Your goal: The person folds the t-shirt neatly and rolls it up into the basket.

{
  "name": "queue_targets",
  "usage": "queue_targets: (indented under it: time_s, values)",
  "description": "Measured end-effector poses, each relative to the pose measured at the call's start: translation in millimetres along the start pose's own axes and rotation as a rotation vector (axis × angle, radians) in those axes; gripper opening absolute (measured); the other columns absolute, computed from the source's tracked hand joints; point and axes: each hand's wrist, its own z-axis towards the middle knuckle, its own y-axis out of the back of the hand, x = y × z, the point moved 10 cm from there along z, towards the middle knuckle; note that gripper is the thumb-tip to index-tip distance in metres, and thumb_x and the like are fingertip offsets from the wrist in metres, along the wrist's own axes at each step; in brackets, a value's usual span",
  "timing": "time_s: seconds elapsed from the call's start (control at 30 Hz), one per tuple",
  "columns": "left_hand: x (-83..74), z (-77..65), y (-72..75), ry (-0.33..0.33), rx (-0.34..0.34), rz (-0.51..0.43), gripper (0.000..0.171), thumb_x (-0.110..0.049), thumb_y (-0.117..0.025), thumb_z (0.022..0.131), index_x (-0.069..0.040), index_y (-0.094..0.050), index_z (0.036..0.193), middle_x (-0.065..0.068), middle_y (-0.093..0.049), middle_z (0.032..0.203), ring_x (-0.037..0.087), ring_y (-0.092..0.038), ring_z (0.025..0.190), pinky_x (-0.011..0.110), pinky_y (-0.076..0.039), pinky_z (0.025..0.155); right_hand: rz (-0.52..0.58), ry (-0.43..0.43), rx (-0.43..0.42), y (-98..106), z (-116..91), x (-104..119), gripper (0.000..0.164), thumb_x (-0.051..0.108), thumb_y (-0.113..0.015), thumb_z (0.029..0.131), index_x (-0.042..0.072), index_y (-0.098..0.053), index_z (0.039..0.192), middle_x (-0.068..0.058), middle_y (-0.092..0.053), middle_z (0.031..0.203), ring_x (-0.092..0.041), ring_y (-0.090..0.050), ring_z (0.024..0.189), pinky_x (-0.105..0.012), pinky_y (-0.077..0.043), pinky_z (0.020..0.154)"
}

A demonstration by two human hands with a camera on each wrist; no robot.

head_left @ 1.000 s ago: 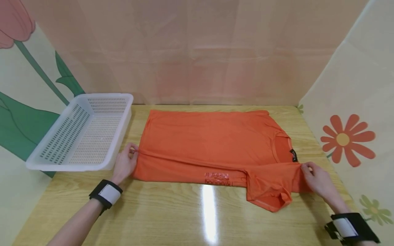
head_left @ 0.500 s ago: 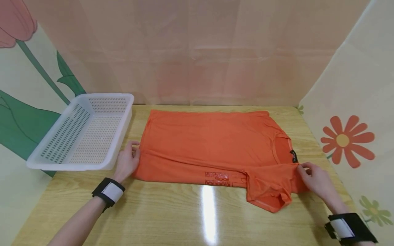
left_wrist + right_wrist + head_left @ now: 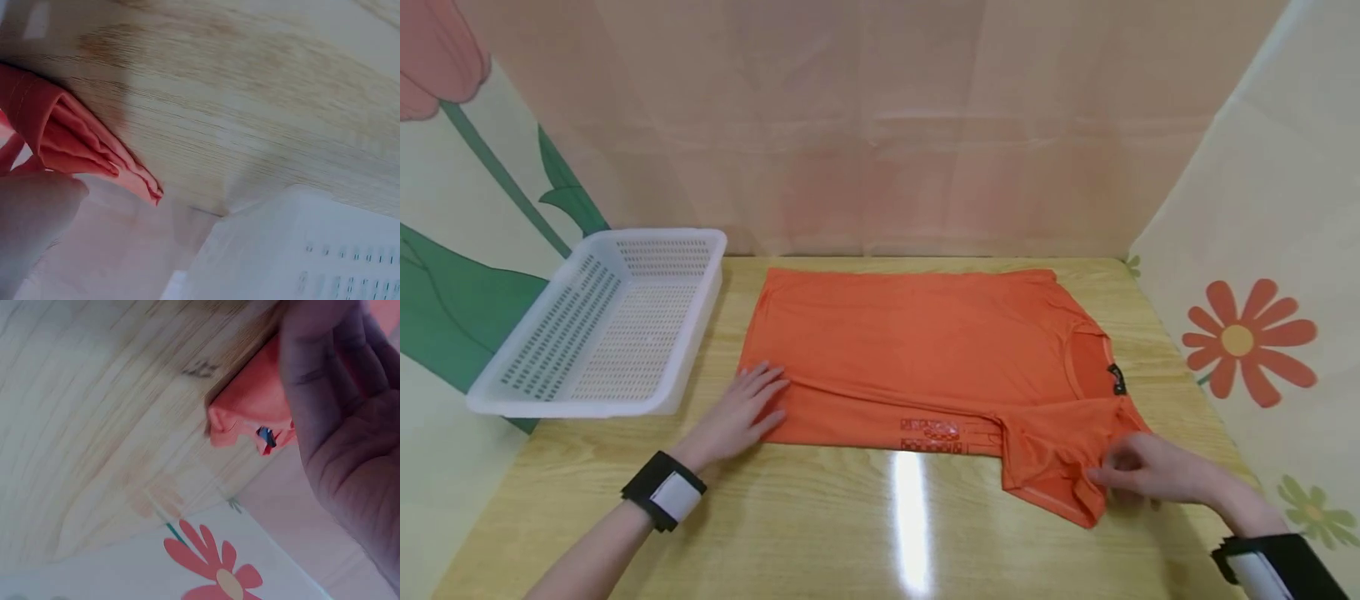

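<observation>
An orange T-shirt (image 3: 910, 333) lies flat on the table, its hem to the left and neckline to the right. Its near side is folded over, with a shiny print (image 3: 930, 435) on the folded strip and a sleeve (image 3: 1048, 471) hanging toward me. My left hand (image 3: 741, 417) rests with fingers spread on the hem end. At the sleeve's right edge, my right hand (image 3: 1142, 471) pinches the fabric between thumb and curled fingers. In the right wrist view, the right hand (image 3: 350, 406) covers part of the shirt, and the dark neck label (image 3: 267, 436) shows beside it.
A white perforated plastic basket (image 3: 692, 367) stands at the left, close to my left hand. The wood-grain table (image 3: 812, 533) meets a pinkish backdrop (image 3: 865, 167) behind the shirt. A flower-patterned sheet (image 3: 1247, 208) borders the right side.
My left hand has moved from the hem's edge right onto the shirt, fingers now spread. My right hand has moved from the shoulder edge down and left to the sleeve, which has shifted slightly.
</observation>
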Motion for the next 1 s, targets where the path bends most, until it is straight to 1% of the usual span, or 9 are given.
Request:
queue_targets:
  time_s: [0.1, 0.17, 0.37, 0.47, 0.53, 0.63, 0.77, 0.9, 1.0]
  values:
    - [4.3, -2.8, -11.8, 0.053, 0.116, 0.007, 0.058, -0.03, -0.058, 0.102, 0.002, -0.044, 0.149, 0.023, -0.035, 0.16, 0.046, -0.025, 0.151, 0.062, -0.019, 0.121, 0.096, -0.083, 0.081, -12, 0, -4, 0.041, 0.043, -0.058, 0.101, 0.007, -0.069, 0.083, -0.002, -0.063, 0.07, -0.014, -0.059, 0.061, -0.034, -0.052, 0.052]
    - [7.9, -4.8, -17.3, 0.087, 0.169, 0.003, 0.062, -0.032, -0.054, 0.104, 0.001, -0.037, 0.153, 0.023, -0.026, 0.164, 0.046, -0.019, 0.153, 0.063, -0.016, 0.122, 0.122, -0.075, 0.124, -19, 1, -2, 0.04, 0.041, -0.06, 0.1, 0.006, -0.069, 0.082, -0.001, -0.063, 0.069, -0.014, -0.06, 0.06, -0.034, -0.052, 0.051]
    - [20.4, -7.3, -24.4, 0.187, 0.242, -0.021, 0.071, -0.043, -0.051, 0.104, -0.006, -0.026, 0.159, 0.021, -0.009, 0.169, 0.043, -0.007, 0.156, 0.065, -0.007, 0.122, 0.2, 0.248, 0.176, -17, 9, 34, 0.024, 0.012, -0.059, 0.1, 0.001, -0.064, 0.079, -0.004, -0.06, 0.064, -0.009, -0.058, 0.053, -0.03, -0.051, 0.046]
    - [23.3, -7.6, -26.0, 0.214, 0.271, -0.021, 0.074, -0.047, -0.05, 0.103, -0.007, -0.023, 0.16, 0.019, -0.005, 0.17, 0.041, -0.003, 0.157, 0.064, -0.006, 0.123, 0.216, 0.425, 0.083, 3, 11, 60, 0.027, 0.001, -0.051, 0.101, 0.0, -0.057, 0.076, -0.014, -0.055, 0.06, -0.016, -0.054, 0.047, -0.029, -0.049, 0.045]
    - [23.7, -7.1, -25.4, 0.215, 0.277, -0.026, 0.075, -0.048, -0.051, 0.103, -0.007, -0.023, 0.16, 0.02, -0.005, 0.169, 0.041, -0.003, 0.157, 0.065, -0.006, 0.123, 0.217, 0.492, -0.046, 25, 12, 74, 0.029, -0.001, -0.047, 0.103, 0.001, -0.054, 0.074, -0.018, -0.052, 0.059, -0.022, -0.052, 0.047, -0.03, -0.048, 0.046]
    - [23.3, -6.0, -23.8, 0.213, 0.277, -0.04, 0.076, -0.047, -0.052, 0.102, -0.005, -0.024, 0.159, 0.022, -0.006, 0.169, 0.043, -0.004, 0.156, 0.066, -0.006, 0.121, 0.281, 0.456, -0.263, 61, 20, 81, 0.03, 0.004, -0.045, 0.106, 0.0, -0.054, 0.078, -0.01, -0.053, 0.058, -0.023, -0.053, 0.049, -0.032, -0.049, 0.049]
    - [23.0, -4.6, -23.1, 0.213, 0.286, -0.049, 0.076, -0.046, -0.052, 0.103, -0.004, -0.024, 0.159, 0.023, -0.006, 0.169, 0.044, -0.005, 0.156, 0.068, -0.006, 0.121, 0.565, 0.304, -0.438, 96, 40, 65, 0.029, 0.019, -0.045, 0.108, -0.001, -0.059, 0.093, -0.001, -0.062, 0.068, -0.018, -0.062, 0.06, -0.032, -0.057, 0.058]
    - [23.6, -4.0, -25.4, 0.223, 0.318, -0.033, 0.077, -0.05, -0.05, 0.103, -0.007, -0.022, 0.16, 0.02, -0.005, 0.169, 0.042, -0.003, 0.157, 0.066, -0.004, 0.122, 0.813, 0.254, -0.492, 108, 62, 47, 0.033, 0.028, -0.047, 0.108, -0.002, -0.058, 0.113, 0.0, -0.073, 0.084, -0.014, -0.071, 0.077, -0.028, -0.061, 0.073]
    - [22.1, -3.1, -25.5, 0.223, 0.326, -0.043, 0.078, -0.05, -0.05, 0.102, -0.006, -0.022, 0.16, 0.021, -0.005, 0.169, 0.043, -0.004, 0.156, 0.067, -0.003, 0.121, 0.878, 0.235, -0.469, 106, 75, 37, 0.037, 0.03, -0.048, 0.107, -0.003, -0.053, 0.122, 0.001, -0.077, 0.097, -0.013, -0.074, 0.089, -0.028, -0.061, 0.08]
